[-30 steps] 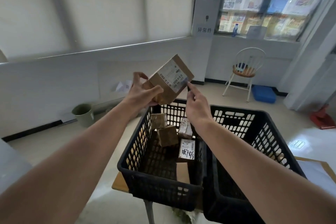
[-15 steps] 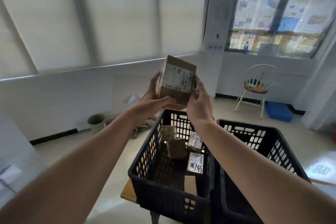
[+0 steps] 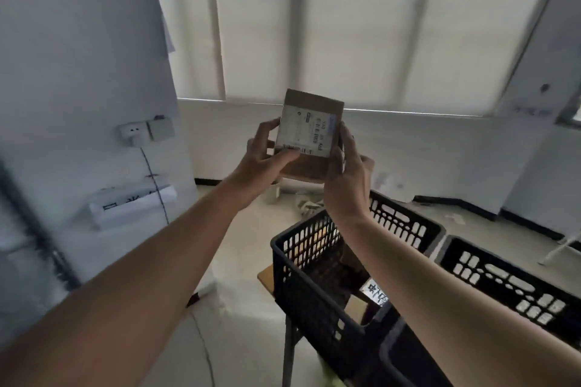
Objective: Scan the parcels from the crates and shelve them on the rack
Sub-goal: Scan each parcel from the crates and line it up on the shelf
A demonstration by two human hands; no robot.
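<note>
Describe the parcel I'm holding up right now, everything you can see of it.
The parcel is a small brown cardboard box, closed, held upright in the air above and beyond the black crate. A white shipping label with barcodes and blurred print covers its facing side. The left hand grips its left edge, thumb across the label's lower corner; the right hand grips its right edge. Nothing else touches it.

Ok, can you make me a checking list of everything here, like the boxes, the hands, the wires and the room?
Surface: small table under the crates, mostly hidden.
Job's things: cardboard parcel held up, label toward camera; more parcels in near black crate; second crate beside it.
Clutter: paper scraps on floor.
Grippers: left hand and right hand both grip the parcel.
Cables: wire hangs from wall socket.
Surroundings: blinds drawn.
</note>
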